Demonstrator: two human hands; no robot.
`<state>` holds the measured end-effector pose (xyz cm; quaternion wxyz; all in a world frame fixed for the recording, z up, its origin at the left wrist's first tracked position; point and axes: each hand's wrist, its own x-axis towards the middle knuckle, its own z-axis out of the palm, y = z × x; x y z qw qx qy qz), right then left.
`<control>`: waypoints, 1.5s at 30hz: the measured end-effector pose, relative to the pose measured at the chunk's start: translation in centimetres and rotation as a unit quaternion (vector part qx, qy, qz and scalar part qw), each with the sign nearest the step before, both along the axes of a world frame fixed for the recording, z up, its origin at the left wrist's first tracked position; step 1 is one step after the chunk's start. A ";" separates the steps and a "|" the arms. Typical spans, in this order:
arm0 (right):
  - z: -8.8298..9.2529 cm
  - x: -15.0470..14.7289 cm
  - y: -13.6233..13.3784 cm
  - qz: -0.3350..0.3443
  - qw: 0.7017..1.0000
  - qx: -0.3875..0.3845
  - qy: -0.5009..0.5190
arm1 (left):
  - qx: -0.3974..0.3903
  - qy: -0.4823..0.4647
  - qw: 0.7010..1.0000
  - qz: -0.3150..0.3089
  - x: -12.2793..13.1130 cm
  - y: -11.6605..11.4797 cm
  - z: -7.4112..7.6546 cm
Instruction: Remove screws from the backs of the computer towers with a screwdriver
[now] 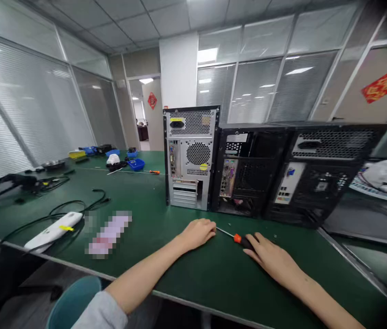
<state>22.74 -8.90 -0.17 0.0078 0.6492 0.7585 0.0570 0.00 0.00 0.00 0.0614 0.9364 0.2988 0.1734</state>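
- Screwdriver lies between the two hands in front of the middle black tower, shaft pointing left, on or just above the green table.
- Left hand curls at the tip, apart from its partner; whether it grips the metal I cannot tell. Any sudden push along the shaft could jab these fingers.
- Right hand wraps the dark handle. Should that hold slacken, the tool might drop or roll; too wide a swing could scrape a case or scatter the tiny specks nearby.
- Surface, from the left: white power strip with looping black cables, a blurred pale item, blue tray, then the silver tower, the middle one and the right-hand tower, rear panels facing the person.
- Room: blinds on the left, an open doorway, white column, glass partitions, red decoration at far right.
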 end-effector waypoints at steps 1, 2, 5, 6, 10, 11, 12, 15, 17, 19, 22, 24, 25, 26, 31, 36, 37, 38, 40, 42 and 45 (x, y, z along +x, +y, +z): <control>0.2 0.1 0.3 0.005 1.000 -0.012 0.014 | -0.017 -0.023 1.000 0.001 -0.2 0.2 0.2; 0.4 0.3 0.7 0.009 0.999 -0.021 0.028 | -0.034 -0.048 0.998 0.005 -0.5 0.3 0.3; 0.9 0.5 1.5 0.021 0.996 -0.036 0.074 | -0.099 -0.150 0.983 0.026 -1.3 1.1 0.8; 1.1 0.6 1.8 0.023 0.995 -0.037 0.088 | -0.123 -0.189 0.973 0.040 -1.5 1.4 0.9; 2.3 0.7 2.5 0.034 0.989 -0.006 0.143 | -0.233 -0.374 0.895 0.069 -2.7 2.9 1.3; 2.7 0.7 2.7 0.039 0.987 0.006 0.155 | -0.269 -0.416 0.866 0.064 -2.9 3.1 1.4; 3.2 0.7 2.9 0.041 0.985 0.020 0.165 | -0.302 -0.453 0.836 0.060 -3.1 3.3 1.5; 5.0 0.7 3.3 0.058 0.979 0.065 0.184 | -0.367 -0.535 0.759 0.061 -3.4 3.3 1.9; 6.2 0.5 3.6 0.083 0.972 0.105 0.193 | -0.394 -0.568 0.721 0.057 -3.5 2.9 2.3; 7.0 0.1 3.7 0.095 0.964 0.151 0.198 | -0.418 -0.591 0.689 0.044 -3.5 2.4 2.8; 7.6 -0.9 3.7 0.110 0.953 0.206 0.193 | -0.442 -0.623 0.644 0.025 -3.4 1.7 3.3; 7.5 -1.5 3.5 0.134 0.942 0.251 0.180 | -0.452 -0.646 0.615 0.014 -3.5 1.5 3.5; 7.3 -1.8 3.4 0.149 0.934 0.275 0.170 | -0.455 -0.656 0.602 0.009 -3.5 1.5 3.6; 7.1 -2.0 3.4 0.162 0.927 0.301 0.158 | -0.456 -0.665 0.592 0.005 -3.5 1.5 3.6; 6.1 -2.4 3.0 0.206 0.887 0.396 0.116 | -0.433 -0.683 0.588 -0.018 -3.7 1.6 3.8; 5.9 -2.3 2.8 0.225 0.876 0.417 0.095 | -0.399 -0.681 0.614 -0.026 -3.7 1.3 4.2; 5.9 -2.3 2.7 0.228 0.875 0.418 0.088 | -0.396 -0.680 0.617 -0.025 -3.7 1.3 4.2; 5.9 -2.3 2.7 0.231 0.874 0.420 0.081 | -0.394 -0.679 0.619 -0.025 -3.7 1.3 4.2; 5.9 -2.3 2.7 0.237 0.870 0.428 0.062 | -0.394 -0.678 0.620 -0.027 -3.8 1.2 4.2; 5.8 -2.3 2.6 0.240 0.865 0.439 0.044 | -0.392 -0.677 0.622 -0.032 -3.8 1.2 4.2; 5.8 -2.3 2.5 0.238 0.861 0.449 0.031 | -0.386 -0.672 0.631 -0.030 -3.8 1.3 4.1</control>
